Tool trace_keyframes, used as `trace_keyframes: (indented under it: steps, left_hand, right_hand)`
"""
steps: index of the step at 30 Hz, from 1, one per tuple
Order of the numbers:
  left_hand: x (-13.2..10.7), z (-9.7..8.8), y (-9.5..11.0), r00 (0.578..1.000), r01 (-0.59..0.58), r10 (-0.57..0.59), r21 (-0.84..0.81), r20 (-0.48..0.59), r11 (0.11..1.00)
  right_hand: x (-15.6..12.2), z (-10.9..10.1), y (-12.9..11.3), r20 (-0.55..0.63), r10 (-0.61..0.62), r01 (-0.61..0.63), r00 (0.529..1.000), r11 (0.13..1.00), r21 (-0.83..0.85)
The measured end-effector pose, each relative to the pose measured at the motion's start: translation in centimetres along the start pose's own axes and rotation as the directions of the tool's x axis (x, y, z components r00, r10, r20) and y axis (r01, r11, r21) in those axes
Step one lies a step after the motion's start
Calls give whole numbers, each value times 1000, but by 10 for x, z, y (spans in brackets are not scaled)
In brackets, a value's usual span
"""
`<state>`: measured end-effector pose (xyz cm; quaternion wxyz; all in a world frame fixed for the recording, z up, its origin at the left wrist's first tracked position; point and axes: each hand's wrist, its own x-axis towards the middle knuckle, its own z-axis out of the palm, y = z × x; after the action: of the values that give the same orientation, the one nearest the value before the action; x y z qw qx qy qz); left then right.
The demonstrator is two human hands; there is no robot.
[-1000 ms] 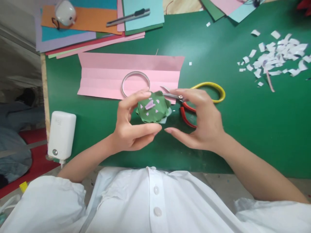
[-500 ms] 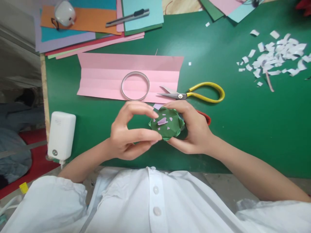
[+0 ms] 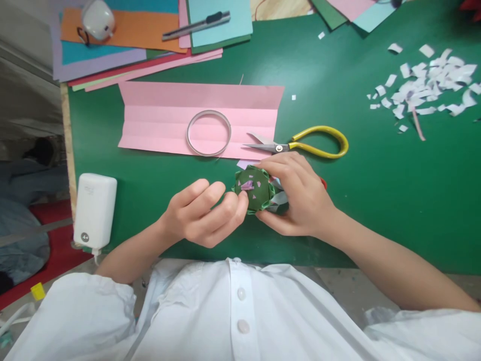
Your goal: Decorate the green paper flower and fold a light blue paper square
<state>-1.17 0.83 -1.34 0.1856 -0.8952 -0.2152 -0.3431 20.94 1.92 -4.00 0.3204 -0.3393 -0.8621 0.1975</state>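
A small round green paper piece (image 3: pixel 259 196) with a crimped, folded rim is tilted to show its flat face. Several purple paper bits and a folded purple tab (image 3: pixel 247 185) sit on that face. My right hand (image 3: pixel 300 193) wraps round its far side, with pale strips showing under the fingers. At the near-left rim, my left hand (image 3: pixel 206 213) is closed, fingers curled and the foremost fingertip against the green edge; its thumb is hidden. Just beyond the hands lie yellow-handled scissors (image 3: pixel 319 131), blades apart, over a creased pink sheet (image 3: pixel 161 118).
A roll of clear tape (image 3: pixel 189 133) rests on the pink sheet. Coloured papers (image 3: pixel 124 25) with a utility knife (image 3: pixel 197 26) are stacked at the back left. White paper scraps (image 3: pixel 432 82) lie to the right; a white power bank (image 3: pixel 95 210) stands near the left edge.
My left hand has gone from spread fingers around the green piece to a curled grip at its rim. The piece has tilted and shifted slightly in my right hand.
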Motion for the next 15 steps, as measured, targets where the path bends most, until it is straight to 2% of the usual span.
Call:
trace_keyframes:
  steps: [7,15]
  left_hand:
    - [4,-3,4,984,-60,51,45,170,997]
    - [6,-3,6,984,-35,26,50,178,998]
  right_hand:
    - [-1,4,-4,-63,20,-25,998,997,-76]
    - [0,7,-9,-165,69,-76,984,996,-42]
